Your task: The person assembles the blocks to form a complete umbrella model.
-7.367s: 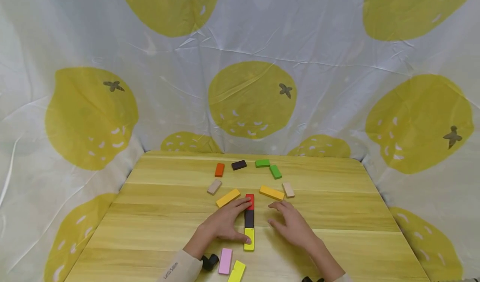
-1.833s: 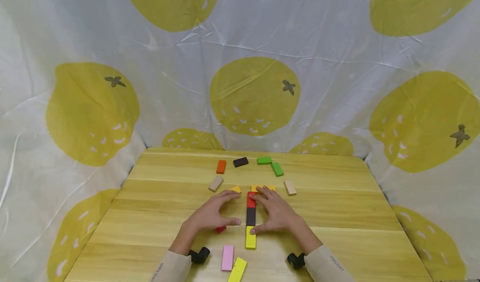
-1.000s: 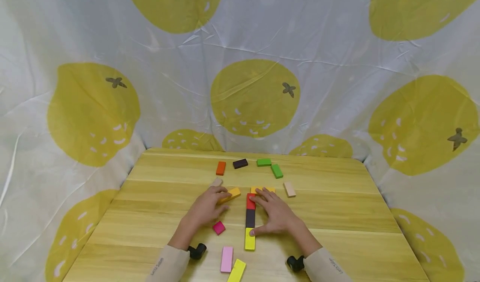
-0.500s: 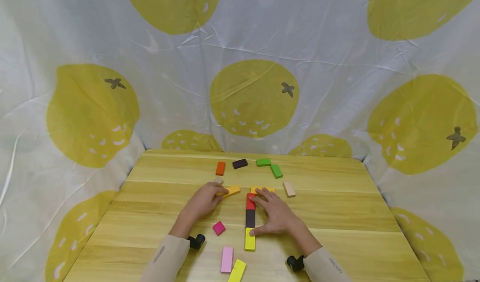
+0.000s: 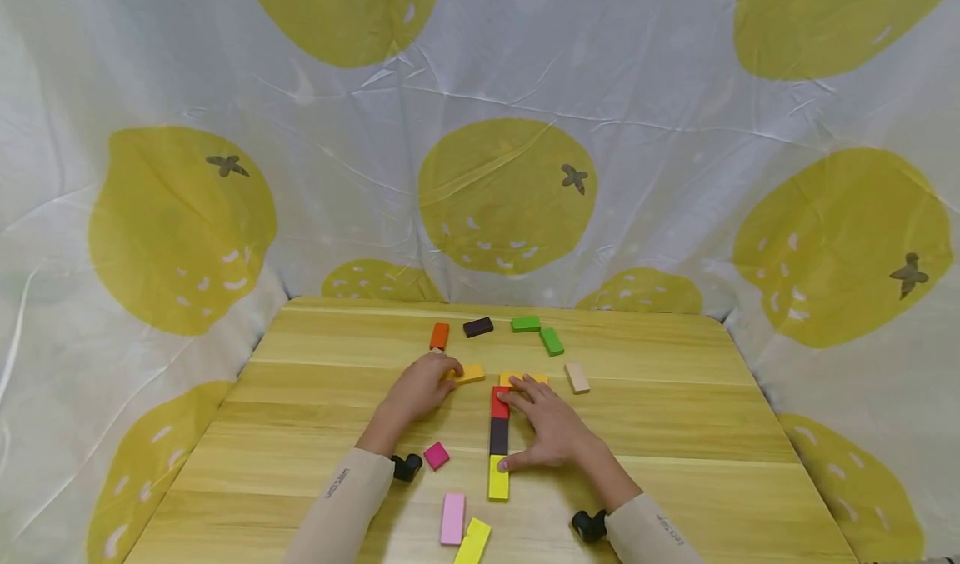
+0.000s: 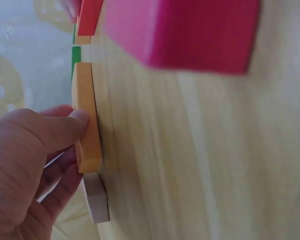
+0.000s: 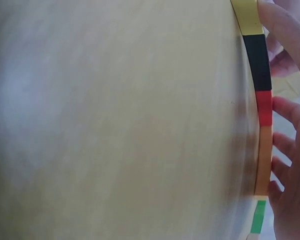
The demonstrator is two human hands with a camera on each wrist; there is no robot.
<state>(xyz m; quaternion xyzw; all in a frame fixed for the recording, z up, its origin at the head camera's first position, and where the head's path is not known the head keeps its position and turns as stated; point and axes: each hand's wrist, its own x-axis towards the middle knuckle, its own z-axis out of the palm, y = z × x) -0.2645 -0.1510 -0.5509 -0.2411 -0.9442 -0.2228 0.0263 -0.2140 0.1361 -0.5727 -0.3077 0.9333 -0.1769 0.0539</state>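
My left hand [image 5: 418,387] pinches an orange-yellow block [image 6: 86,120] between thumb and fingers, low over the table; its far end points toward the row in the middle. That row runs away from me: a yellow block [image 5: 498,478], a black block [image 5: 498,436] and a red block [image 5: 500,403], end to end. Across its far end lies a second orange-yellow block [image 7: 263,160]. My right hand [image 5: 553,426] spreads over the row, thumb on the yellow block and fingertips on the red and orange-yellow ones.
A magenta block [image 5: 437,456], a pink block [image 5: 453,519] and another yellow block [image 5: 473,541] lie nearer me. Farther back are an orange-red block [image 5: 439,336], a dark block [image 5: 478,327] and two green blocks [image 5: 526,324]. A beige block [image 5: 577,378] lies at right; another [image 6: 96,197] is beside my left hand.
My left hand has come off the row, taken hold of the left orange-yellow block and turned it straighter, shifting it toward the row. The right orange-yellow block now sits against the red one.
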